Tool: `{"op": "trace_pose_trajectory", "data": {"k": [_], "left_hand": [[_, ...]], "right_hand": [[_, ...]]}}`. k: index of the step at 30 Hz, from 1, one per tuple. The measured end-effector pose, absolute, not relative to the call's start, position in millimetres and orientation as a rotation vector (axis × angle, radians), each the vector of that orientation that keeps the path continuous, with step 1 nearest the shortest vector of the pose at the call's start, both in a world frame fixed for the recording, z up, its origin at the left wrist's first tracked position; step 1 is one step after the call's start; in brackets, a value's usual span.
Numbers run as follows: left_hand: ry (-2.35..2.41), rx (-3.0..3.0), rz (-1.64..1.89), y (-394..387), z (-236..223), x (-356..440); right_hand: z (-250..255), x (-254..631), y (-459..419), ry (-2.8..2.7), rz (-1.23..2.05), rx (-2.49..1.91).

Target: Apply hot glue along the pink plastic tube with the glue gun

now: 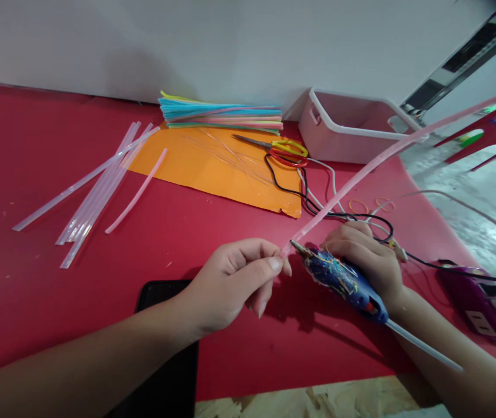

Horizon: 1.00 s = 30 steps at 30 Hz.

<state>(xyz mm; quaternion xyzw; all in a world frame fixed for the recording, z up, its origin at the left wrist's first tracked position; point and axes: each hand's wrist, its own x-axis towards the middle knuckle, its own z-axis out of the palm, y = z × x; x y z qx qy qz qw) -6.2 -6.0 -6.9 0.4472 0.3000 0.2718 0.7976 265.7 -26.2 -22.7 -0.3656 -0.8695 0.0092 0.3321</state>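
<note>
My left hand (234,281) pinches the near end of a long pink straw (361,171) that slants up and away to the right. My right hand (367,258) grips a blue glue gun (344,281), its metal nozzle pointing at the straw's pinched end and almost touching it. A clear glue stick (422,345) sticks out of the gun's back, and a black cord (361,216) loops away behind the hand.
On the red table (34,145) lie several clear glue sticks (95,188), an orange sheet (217,165), a stack of coloured straws (222,116), scissors (280,150), a white bin (352,125), rubber bands (358,205), a purple power strip (474,302) and a black phone (165,348).
</note>
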Motion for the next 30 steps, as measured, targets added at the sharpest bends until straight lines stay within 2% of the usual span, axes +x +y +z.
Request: {"op": "trace_pose_trajectory", "data": {"k": [30], "left_hand": [[0.643, 0.956, 0.579, -6.8, -5.6, -5.9]], "right_hand": [[-25.1, 269.2, -27.3, -2.21, 0.003, -0.999]]}}
